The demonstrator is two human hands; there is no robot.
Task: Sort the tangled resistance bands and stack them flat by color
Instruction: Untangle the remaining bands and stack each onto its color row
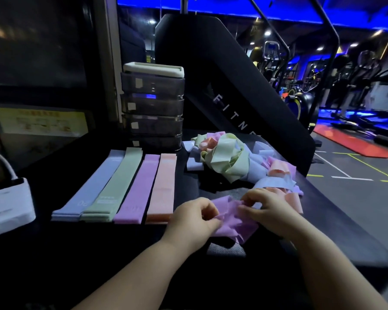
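Head view, done: four flat stacks lie side by side at left: blue stack, green stack, purple stack, pink stack.
Left to do: the tangled pile, far right, looks mostly unsorted.
Band in hand: purple band, near centre, crumpled and folded.
Grip: left hand and right hand both pinch it with curled fingers.

Single head-worn wide-angle view, facing forward and down
The camera sits close over the dark table, its lower centre on the purple band pinched by the left hand and right hand; the gym floor recedes at far right
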